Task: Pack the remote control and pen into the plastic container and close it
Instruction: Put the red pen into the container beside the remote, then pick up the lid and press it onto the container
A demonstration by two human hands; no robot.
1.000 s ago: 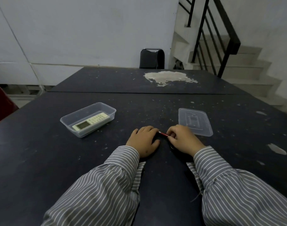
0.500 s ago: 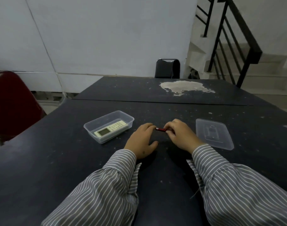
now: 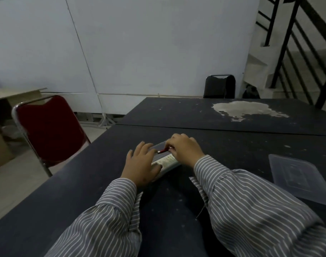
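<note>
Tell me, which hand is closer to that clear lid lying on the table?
The right hand: it holds the pen over the container, with the lid off to its right. The left hand sits farther left, on the container.

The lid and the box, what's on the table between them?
In the head view, only the person's right hand and striped sleeve lie between the lid and the box; otherwise bare table.

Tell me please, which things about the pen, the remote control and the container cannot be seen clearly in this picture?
Head view only:
- Pen: only a short red piece shows; the right hand and left hand cover the rest.
- Whether the pen already lies inside the container: hidden by both hands.
- Remote control: partly under the left hand; its buttons are too blurred to read.
- Lid: cut off by the right edge.
</note>
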